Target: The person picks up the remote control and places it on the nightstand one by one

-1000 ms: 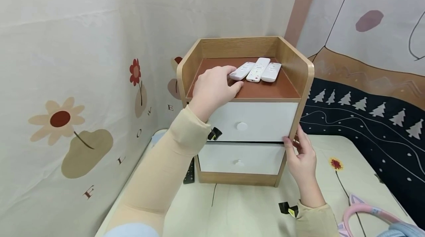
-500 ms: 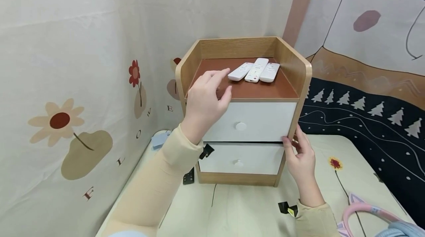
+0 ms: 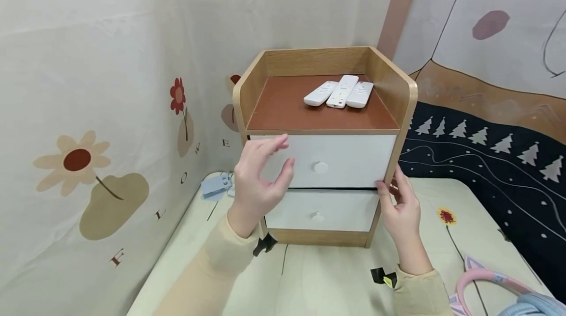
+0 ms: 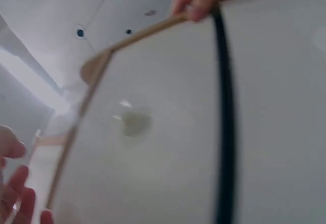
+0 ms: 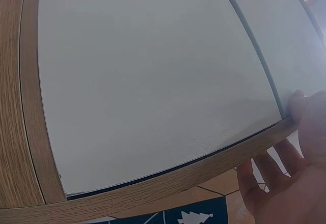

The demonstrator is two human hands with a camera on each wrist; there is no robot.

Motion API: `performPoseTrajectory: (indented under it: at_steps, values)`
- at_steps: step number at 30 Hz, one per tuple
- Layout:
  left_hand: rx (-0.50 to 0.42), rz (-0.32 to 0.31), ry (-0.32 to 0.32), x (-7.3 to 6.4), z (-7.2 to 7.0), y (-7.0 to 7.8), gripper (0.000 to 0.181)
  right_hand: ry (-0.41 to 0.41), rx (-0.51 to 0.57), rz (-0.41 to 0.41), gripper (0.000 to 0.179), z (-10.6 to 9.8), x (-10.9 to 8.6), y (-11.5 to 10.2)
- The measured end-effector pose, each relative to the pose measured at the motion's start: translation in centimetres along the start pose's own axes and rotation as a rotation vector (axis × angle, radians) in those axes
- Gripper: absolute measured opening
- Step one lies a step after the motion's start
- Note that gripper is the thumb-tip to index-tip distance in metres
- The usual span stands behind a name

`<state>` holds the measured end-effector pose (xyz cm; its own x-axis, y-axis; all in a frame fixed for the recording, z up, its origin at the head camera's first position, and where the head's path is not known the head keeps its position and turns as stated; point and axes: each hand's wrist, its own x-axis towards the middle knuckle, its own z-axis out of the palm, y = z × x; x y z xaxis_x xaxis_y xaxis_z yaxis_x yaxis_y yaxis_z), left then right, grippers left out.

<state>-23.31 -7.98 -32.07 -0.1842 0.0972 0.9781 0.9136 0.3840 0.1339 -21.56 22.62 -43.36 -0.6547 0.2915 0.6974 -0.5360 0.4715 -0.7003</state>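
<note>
A small wooden drawer cabinet [image 3: 316,236] stands upright against the wall in the head view. Its upper drawer [image 3: 353,158] and lower drawer [image 3: 345,210] have white fronts with round knobs, both pushed in. Three white remote controls [image 3: 343,92] lie fanned and overlapping on the brown top shelf [image 3: 283,109]. In front of the upper drawer's left part hovers my left hand [image 3: 258,188], fingers spread from the thumb, holding nothing. My right hand [image 3: 404,215] holds the cabinet's right side edge, thumb on the front, fingers along the outer side, as the right wrist view also shows.
Behind the cabinet's left side, a light blue object [image 3: 214,187] lies on the cloth-covered surface [image 3: 323,281]. A pink cat-ear headband [image 3: 477,276] sits at the front right beside light blue fabric [image 3: 526,306]. Printed cloth walls [image 3: 97,60] close in the left and back.
My left hand has come away from the leftmost remote control and moved down and left, to in front of the upper drawer. The right hand stays at the cabinet's edge.
</note>
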Motion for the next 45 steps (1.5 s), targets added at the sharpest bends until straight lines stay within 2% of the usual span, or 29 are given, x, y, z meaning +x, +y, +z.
performPoseTrajectory:
  at_steps: [3, 6, 8, 11, 17, 21, 27, 29, 33, 40, 45]
  values:
    - [-0.033, 0.076, 0.066, -2.0, -0.2, -1.3, 0.037, 0.004, 0.000, -0.003, 0.069, -0.1, 0.0, 0.0]
    - [-0.044, 0.101, 0.135, -4.1, -0.8, -2.7, 0.041, 0.006, 0.005, -0.010, 0.069, 0.0, 0.0, 0.0]
    - [-0.037, 0.077, 0.162, -5.7, -1.5, -3.6, 0.046, 0.007, 0.005, -0.018, 0.070, 0.0, 0.1, 0.0]
    - [-0.024, -0.013, 0.160, -8.4, -2.7, -4.9, 0.052, 0.003, 0.006, -0.026, 0.069, 0.0, 0.1, 0.1]
    - [0.028, -0.213, 0.071, -12.8, -4.3, -8.0, 0.058, 0.000, 0.004, -0.027, 0.070, -0.1, 0.3, 0.1]
    - [0.065, -0.351, -0.031, -15.5, -4.8, -9.7, 0.062, 0.007, 0.002, -0.025, 0.070, -0.2, 0.3, 0.2]
    - [0.151, -0.623, -0.185, -19.6, -5.3, -10.8, 0.065, 0.000, 0.001, -0.010, 0.069, -0.2, 0.1, 0.3]
    - [0.175, -0.692, -0.234, -20.7, -5.4, -11.0, 0.066, -0.003, 0.005, -0.006, 0.069, -0.1, 0.1, 0.3]
    - [0.197, -0.784, -0.315, -22.1, -5.6, -11.5, 0.069, -0.004, -0.001, 0.001, 0.069, -0.1, 0.0, 0.2]
    - [0.221, -0.959, -0.423, -23.3, -6.2, -11.9, 0.072, -0.002, -0.006, -0.010, 0.069, 0.0, 0.0, 0.3]
    - [0.250, -0.994, -0.516, -24.3, -5.9, -12.3, 0.078, -0.004, -0.006, -0.006, 0.069, -0.1, 0.0, 0.2]
